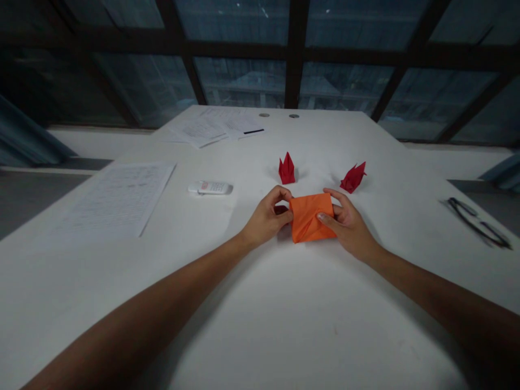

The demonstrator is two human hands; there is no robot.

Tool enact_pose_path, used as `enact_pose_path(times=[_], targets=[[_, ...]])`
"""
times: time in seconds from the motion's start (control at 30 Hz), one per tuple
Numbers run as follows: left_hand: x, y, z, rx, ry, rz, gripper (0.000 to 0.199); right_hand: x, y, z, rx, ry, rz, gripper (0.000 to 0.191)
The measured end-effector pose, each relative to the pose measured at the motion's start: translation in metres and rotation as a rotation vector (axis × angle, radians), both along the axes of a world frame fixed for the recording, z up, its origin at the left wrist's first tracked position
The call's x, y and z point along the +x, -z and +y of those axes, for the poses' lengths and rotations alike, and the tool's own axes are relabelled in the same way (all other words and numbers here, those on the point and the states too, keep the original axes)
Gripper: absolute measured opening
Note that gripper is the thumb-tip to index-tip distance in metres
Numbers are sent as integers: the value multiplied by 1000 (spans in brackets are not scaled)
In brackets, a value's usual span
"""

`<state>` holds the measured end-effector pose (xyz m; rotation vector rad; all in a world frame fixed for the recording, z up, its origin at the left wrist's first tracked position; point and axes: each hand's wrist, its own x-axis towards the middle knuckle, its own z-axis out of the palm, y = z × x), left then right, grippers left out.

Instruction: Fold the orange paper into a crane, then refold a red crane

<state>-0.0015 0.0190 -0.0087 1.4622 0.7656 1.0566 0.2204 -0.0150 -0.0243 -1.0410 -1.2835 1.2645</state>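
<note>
Between my two hands is a piece of orange origami paper, folded into a small, roughly square shape with slanting creases. My left hand pinches its left edge between thumb and fingers. On the other side my right hand grips it, thumb lying on the front face and fingers behind the right edge. The back of the paper is hidden. Just beyond my hands stands a red folded paper figure with pointed tips. A second red paper figure leans at an angle farther right.
A white table spreads under everything. To the left lie a white correction-tape-like object and a written sheet. More papers and a dark pen lie at the back. Black-framed glasses rest near the right edge.
</note>
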Motion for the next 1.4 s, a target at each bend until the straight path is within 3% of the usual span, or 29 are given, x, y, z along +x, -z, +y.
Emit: enact_pose_path(times=[0.2,0.37,0.53,0.67,0.8,1.07,1.2,1.4], targets=[[3,0,-2,35,-51,6,29,-1,-2,0,-6,-3,-4,73],[2,-6,-4,42,-9,56,6,-1,-2,-1,-2,-5,-7,73],[0,-4,-5,111,-28,160,27,-1,-2,0,-11,-1,-8,74],[3,7,-1,221,-122,347,21,-2,-2,-1,-19,-10,15,73],[5,10,0,283,-179,375,15,-2,-1,-2,-21,-46,27,72],[2,-1,-6,421,18,262,37,-2,-2,-3,-21,-39,-18,65],[3,2,-5,374,-9,277,12,-2,0,-2,-18,-47,-11,66],[4,3,-5,154,-7,236,47,0,3,-1,70,-46,-62,63]])
